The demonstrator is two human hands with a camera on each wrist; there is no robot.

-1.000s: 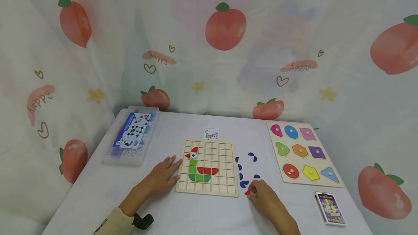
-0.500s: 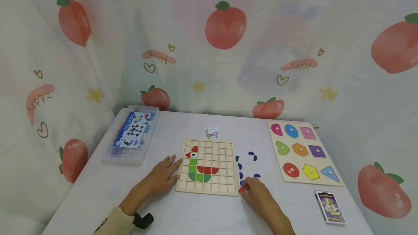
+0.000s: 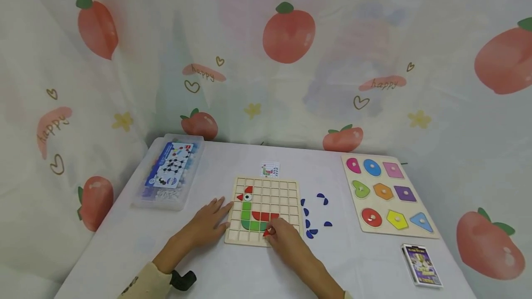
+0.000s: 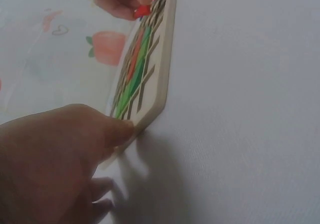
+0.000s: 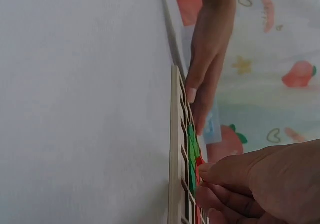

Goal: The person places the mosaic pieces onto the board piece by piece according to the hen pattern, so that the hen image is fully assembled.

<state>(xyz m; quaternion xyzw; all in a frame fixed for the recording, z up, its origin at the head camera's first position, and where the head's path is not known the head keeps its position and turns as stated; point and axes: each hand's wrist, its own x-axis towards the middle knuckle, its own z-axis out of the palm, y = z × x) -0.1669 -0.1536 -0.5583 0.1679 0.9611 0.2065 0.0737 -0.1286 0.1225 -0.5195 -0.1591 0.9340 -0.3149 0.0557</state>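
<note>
A wooden grid board lies mid-table with flat coloured pieces in its cells: a red half-round shape, green blocks, a round eye piece and red bits, together like a bird. My right hand pinches a small red triangular piece between thumb and finger over the board's lower cells, just below the green row. The same red piece shows in the left wrist view. At the board's left edge, my left hand rests with fingers spread, thumb and fingertips touching the rim.
Several dark blue rounded pieces are scattered right of the board. Behind it is a small picture card. A clear plastic case stands left; a shape puzzle and a card box are on the right.
My right hand has moved left from beside the blue pieces to over the board, carrying the red piece. The left hand has stayed at the board's edge.
</note>
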